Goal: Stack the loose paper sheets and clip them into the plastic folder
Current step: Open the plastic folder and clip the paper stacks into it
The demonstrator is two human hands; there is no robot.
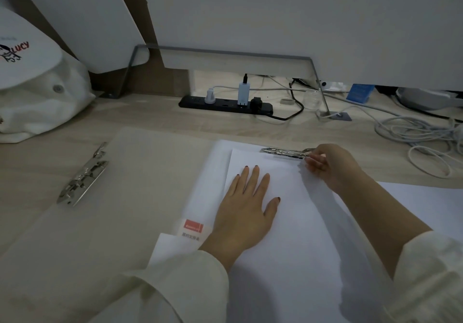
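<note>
Your left hand (246, 204) lies flat, fingers straight and slightly spread, pressing down on the paper sheets (288, 227); it grips nothing. The sheets sit stacked on the right-hand panel of the plastic folder (140, 197), which lies open on the wooden table (155, 117), and their top edge meets the top clip (283, 152). Your right hand (330, 166) has its fingers curled around the right end of that clip, pinching it. A second clip (82, 176) lies on the folder's left panel, well apart from both hands. Behind the folder are a black power strip (225, 104), loose cables (413, 134) and a white tote bag (37, 107).
</note>
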